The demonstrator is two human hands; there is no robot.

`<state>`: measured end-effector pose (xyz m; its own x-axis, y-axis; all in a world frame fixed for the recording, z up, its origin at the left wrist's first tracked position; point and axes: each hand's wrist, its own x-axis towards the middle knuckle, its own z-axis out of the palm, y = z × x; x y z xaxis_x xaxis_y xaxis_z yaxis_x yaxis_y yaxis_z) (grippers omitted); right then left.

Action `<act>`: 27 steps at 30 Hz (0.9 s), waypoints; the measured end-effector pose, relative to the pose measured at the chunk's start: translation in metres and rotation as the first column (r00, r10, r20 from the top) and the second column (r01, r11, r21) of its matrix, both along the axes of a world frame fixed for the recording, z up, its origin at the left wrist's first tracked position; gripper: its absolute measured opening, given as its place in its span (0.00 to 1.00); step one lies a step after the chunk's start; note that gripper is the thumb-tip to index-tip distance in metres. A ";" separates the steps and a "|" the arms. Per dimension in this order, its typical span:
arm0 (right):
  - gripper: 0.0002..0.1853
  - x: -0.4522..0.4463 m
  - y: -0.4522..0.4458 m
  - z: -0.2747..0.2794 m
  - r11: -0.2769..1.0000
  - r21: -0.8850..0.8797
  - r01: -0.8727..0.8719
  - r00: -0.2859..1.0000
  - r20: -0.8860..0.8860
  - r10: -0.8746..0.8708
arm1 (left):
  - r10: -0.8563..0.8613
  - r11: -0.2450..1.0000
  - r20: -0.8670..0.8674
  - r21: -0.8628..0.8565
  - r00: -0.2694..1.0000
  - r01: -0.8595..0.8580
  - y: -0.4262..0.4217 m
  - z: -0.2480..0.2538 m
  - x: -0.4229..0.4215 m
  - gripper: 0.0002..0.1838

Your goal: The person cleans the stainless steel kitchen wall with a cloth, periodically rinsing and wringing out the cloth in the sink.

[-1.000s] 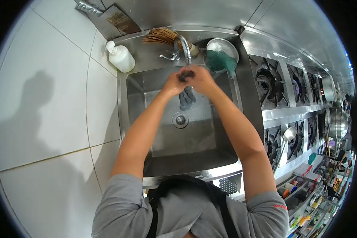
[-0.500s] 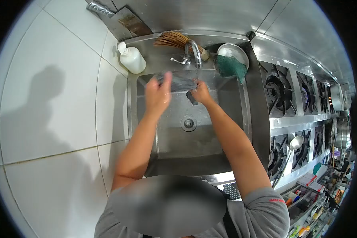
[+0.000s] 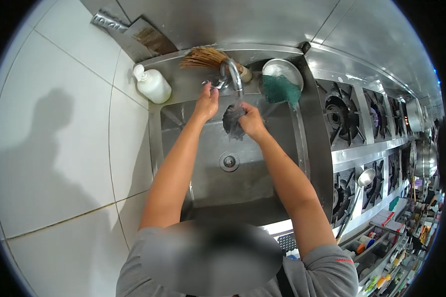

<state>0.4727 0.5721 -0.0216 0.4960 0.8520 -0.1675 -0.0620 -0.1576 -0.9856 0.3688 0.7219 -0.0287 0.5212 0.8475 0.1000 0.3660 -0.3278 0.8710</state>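
My right hand (image 3: 251, 121) grips a dark grey wet cloth (image 3: 232, 121) that hangs in the sink (image 3: 223, 185), just under the spout of the tap (image 3: 234, 74). My left hand (image 3: 207, 103) is raised at the tap's lever (image 3: 210, 84), its fingers extended and the fingertips at or very near the lever. Nothing is held in the left hand. Below the cloth the round drain (image 3: 229, 162) is visible in the sink floor.
Behind the tap lies a bristle brush (image 3: 203, 57). A white pump bottle (image 3: 153, 86) stands at the back left corner, a metal bowl (image 3: 291, 69) with green netting (image 3: 281, 91) at the back right. Gas burners (image 3: 338, 115) and a ladle (image 3: 366, 177) are on the right.
The cloth was first between both hands, then stretched out sideways; now it hangs from my right hand alone. My left hand has let go and moved up to the tap lever.
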 end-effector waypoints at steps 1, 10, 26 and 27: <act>0.18 0.004 -0.002 -0.006 1.000 0.003 0.011 1.000 0.008 -0.011 | 0.031 0.989 -0.047 -0.146 0.998 -0.038 0.002 -0.002 0.011 0.25; 0.21 0.001 -0.012 0.012 0.983 0.093 0.160 0.932 -0.343 -0.119 | -0.525 0.848 -0.180 -0.030 0.832 0.529 -0.005 0.039 -0.037 0.43; 0.25 -0.028 -0.156 0.085 0.898 0.181 -0.401 0.885 -0.175 0.430 | 0.182 0.599 0.768 -0.582 0.615 0.550 -0.133 0.112 -0.081 0.23; 0.26 -0.027 -0.155 0.087 0.934 0.260 -0.246 0.898 -0.301 0.320 | 0.175 0.603 0.773 -0.574 0.610 0.554 -0.140 0.126 -0.081 0.23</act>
<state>0.4456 0.4167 0.0650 0.1748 0.9812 -0.0816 -0.3760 -0.0101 -0.9266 0.2875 0.5819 0.0970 0.7308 0.6803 -0.0564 -0.4520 0.5442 0.7068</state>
